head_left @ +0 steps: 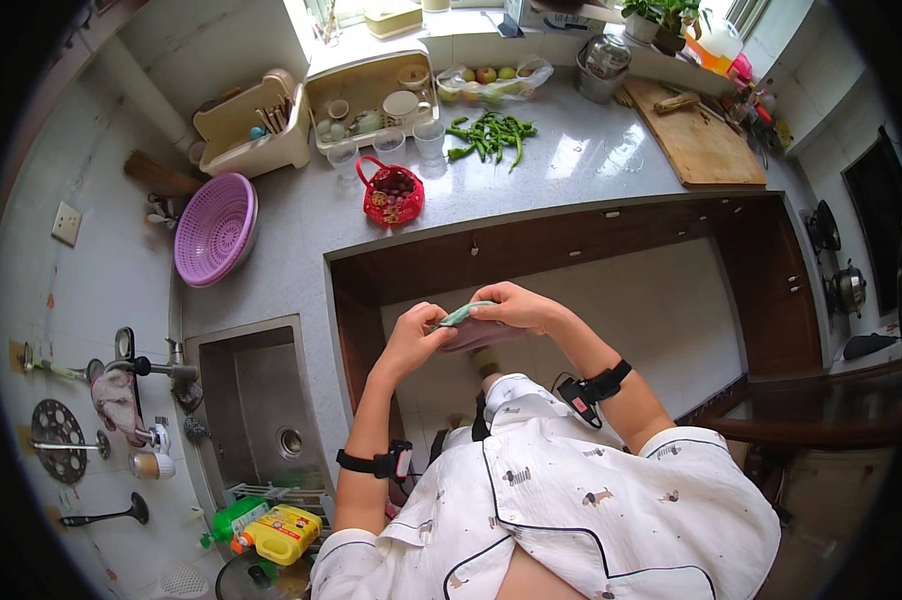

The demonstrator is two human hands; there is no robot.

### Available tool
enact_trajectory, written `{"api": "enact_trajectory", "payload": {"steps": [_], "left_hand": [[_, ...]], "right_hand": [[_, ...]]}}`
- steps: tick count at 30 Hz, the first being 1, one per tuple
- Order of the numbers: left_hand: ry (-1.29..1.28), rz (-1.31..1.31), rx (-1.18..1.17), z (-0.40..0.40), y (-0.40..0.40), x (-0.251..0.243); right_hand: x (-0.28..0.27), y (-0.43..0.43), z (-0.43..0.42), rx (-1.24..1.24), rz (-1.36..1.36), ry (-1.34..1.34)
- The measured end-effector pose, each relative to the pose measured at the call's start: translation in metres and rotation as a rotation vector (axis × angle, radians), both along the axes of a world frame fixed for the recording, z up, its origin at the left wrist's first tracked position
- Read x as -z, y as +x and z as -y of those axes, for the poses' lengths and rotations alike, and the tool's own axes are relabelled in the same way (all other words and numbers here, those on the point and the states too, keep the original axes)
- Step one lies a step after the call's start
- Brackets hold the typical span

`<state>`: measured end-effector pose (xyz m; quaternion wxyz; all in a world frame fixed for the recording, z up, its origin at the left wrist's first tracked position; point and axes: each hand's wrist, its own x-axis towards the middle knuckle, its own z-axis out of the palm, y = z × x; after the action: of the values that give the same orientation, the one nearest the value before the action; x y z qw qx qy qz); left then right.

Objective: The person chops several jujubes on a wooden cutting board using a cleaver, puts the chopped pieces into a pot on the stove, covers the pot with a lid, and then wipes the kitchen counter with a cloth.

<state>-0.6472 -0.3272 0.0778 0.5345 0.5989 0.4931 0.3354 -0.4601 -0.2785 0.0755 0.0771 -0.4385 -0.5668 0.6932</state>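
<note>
Between my two hands hangs a folded cloth (485,335), green along its top edge and dull pink below. My left hand (413,339) pinches its left end between thumb and fingers. At the other end, my right hand (522,307) grips the green edge. Both hands are in front of my body, over the floor and short of the counter's front edge. The cloth's lower folds are partly hidden. Beyond my hands, a red basket (393,196) of grapes or similar round fruit sits on the grey counter (286,247).
At left are a steel sink (252,405) and a purple plastic colander (217,229). Green peppers (494,136), clear plastic cups (389,145) and a dish rack (361,120) stand farther back. A wooden cutting board (695,142) lies at right. Bottles (280,534) stand beside the sink.
</note>
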Motion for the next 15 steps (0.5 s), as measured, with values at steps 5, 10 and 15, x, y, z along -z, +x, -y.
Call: {"api": "enact_trajectory", "payload": {"steps": [5, 10, 15], "left_hand": [[0.210, -0.321, 0.173, -0.024, -0.010, 0.004], [0.320, -0.488, -0.163, -0.041, -0.040, -0.006], [0.394, -0.593, -0.725, -0.030, -0.083, -0.028]], "right_hand": [[0.014, -0.006, -0.024, -0.211, 0.000, 0.150], [0.021, -0.056, -0.063, -0.334, -0.012, 0.443], [-0.001, -0.147, -0.071, -0.070, -0.272, 0.903]]}}
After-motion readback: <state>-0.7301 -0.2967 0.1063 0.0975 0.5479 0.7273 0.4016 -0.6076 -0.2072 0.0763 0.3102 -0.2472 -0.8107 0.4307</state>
